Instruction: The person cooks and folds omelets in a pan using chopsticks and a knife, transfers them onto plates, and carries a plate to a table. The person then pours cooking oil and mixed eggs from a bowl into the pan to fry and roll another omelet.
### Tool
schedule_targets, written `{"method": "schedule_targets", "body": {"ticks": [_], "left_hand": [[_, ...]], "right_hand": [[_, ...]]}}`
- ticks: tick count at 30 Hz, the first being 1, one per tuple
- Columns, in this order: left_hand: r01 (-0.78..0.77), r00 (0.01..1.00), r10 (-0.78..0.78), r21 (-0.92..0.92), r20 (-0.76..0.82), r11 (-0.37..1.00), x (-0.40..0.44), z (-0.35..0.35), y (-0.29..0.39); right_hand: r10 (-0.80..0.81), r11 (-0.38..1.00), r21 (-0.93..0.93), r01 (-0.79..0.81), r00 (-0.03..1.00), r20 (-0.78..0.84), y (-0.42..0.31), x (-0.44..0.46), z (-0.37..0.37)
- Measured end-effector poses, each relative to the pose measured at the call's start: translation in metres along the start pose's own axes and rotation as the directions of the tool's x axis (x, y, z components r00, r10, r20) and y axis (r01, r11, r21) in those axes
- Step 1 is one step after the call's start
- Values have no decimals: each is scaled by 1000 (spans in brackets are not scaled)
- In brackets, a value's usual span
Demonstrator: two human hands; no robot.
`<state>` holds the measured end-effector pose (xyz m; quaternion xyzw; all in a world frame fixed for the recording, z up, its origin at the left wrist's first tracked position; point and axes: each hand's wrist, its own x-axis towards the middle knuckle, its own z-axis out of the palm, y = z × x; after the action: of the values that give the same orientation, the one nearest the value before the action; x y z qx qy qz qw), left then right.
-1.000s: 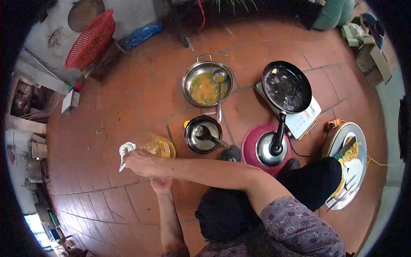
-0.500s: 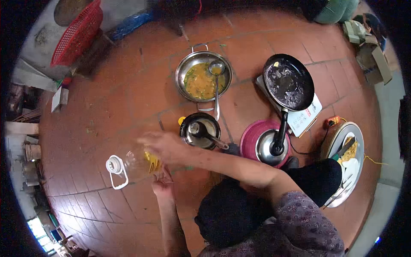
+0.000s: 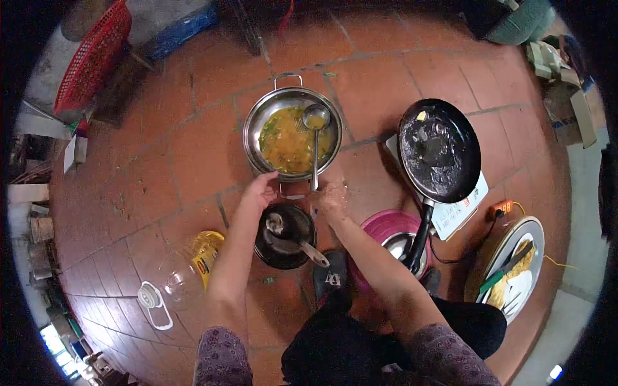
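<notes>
A wide steel pot [image 3: 250,132] holds yellowish egg mixture with green bits. A ladle [image 3: 316,151] rests in it, its handle over the near rim. My left hand [image 3: 261,192] is at the pot's near left rim, fingers stretched towards the near handle. On the other side of that handle, my right hand [image 3: 329,198] is beside the end of the ladle handle, its fingers blurred; whether it grips anything is unclear. Just below my hands sits a small dark pot [image 3: 283,256] with another ladle [image 3: 311,251] in it.
A plastic bottle [image 3: 183,270] with yellow oil stands left of my left forearm. To the right are a frying pan [image 3: 444,154] on a stove [image 3: 467,209], a pink basin [image 3: 373,225], and a tray [image 3: 535,235] with cooked egg and a green-handled knife [image 3: 505,270].
Both hands have left the oil bottle and moved to the near side of the steel pot. My right arm no longer crosses over the small dark pot. The view has shifted slightly.
</notes>
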<state>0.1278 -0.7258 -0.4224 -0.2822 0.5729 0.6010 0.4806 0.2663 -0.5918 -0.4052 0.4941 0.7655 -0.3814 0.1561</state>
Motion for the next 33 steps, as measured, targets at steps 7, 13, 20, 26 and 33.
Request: {"method": "schedule_targets", "body": {"ticks": [7,13,20,26,33], "left_hand": [[200,970,-193,-31,150,979,4,30,0],[131,991,-128,-98,37,986,10,45,-8],[-15,998,18,-53,56,998,-58,76,9],[-73,995,70,48,74,996,-157,119,13],[-75,985,47,168,166,983,-215,170,3]], "right_hand": [[-400,861,225,455,881,-252,-8,-22,-123],[-573,768,162,619,778,-258,-26,-12,-191],[-627,749,108,654,752,-204,-38,-54,-270],[-557,592,509,625,773,-303,-7,-95,-331],[-477,628,528,573,818,-321,69,-152,-381]]}}
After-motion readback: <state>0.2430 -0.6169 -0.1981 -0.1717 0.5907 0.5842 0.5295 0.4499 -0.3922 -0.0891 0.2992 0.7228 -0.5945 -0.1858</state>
